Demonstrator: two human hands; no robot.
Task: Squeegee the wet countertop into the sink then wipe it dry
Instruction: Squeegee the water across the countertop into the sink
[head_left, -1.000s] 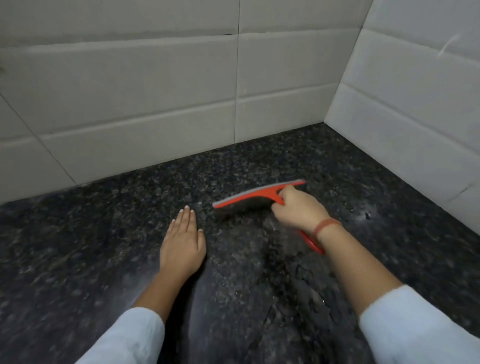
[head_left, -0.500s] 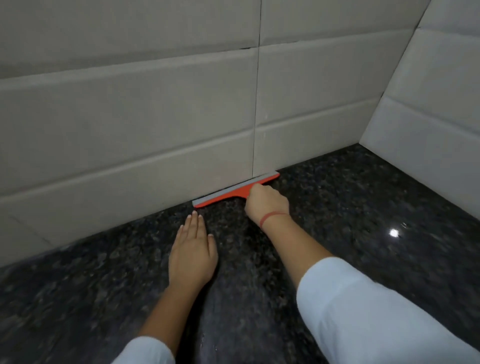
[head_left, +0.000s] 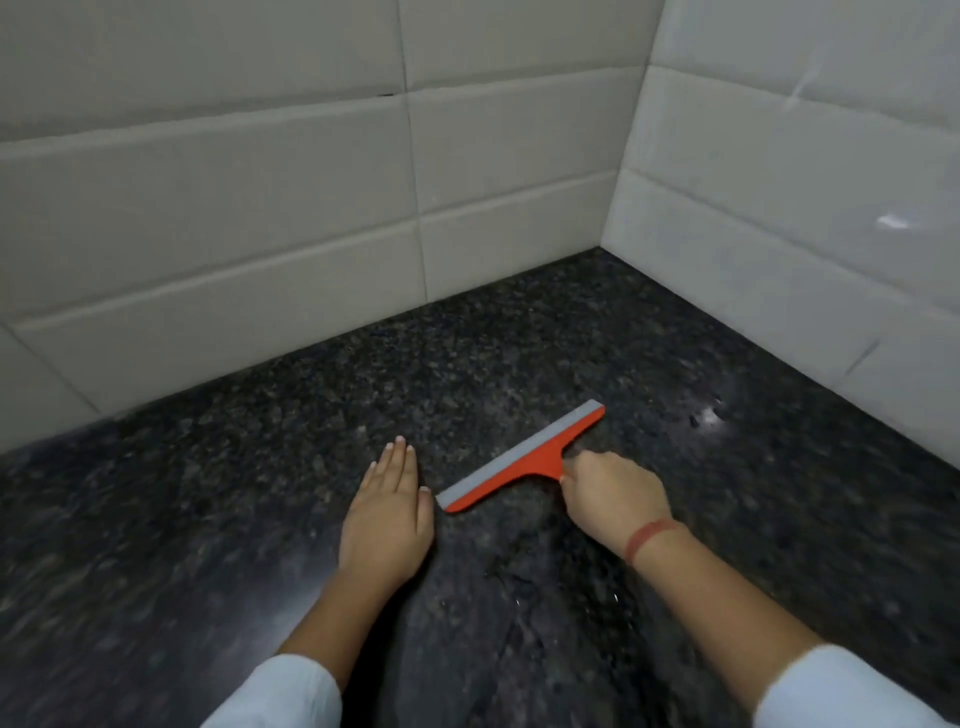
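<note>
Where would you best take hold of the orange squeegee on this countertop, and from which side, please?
Grip the squeegee by its handle stem, from the near side, as the right hand does. The stem runs back from the middle of the long blade toward the person, so fingers wrapped there likely press the grey edge evenly on the countertop. The left hand lies flat beside the blade's left end.

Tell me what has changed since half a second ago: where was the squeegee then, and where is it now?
The right hand has pulled the squeegee back from the foot of the tiled wall toward the person, onto open countertop. The grip on its handle is unchanged, and the left hand still rests flat on the counter.
</note>
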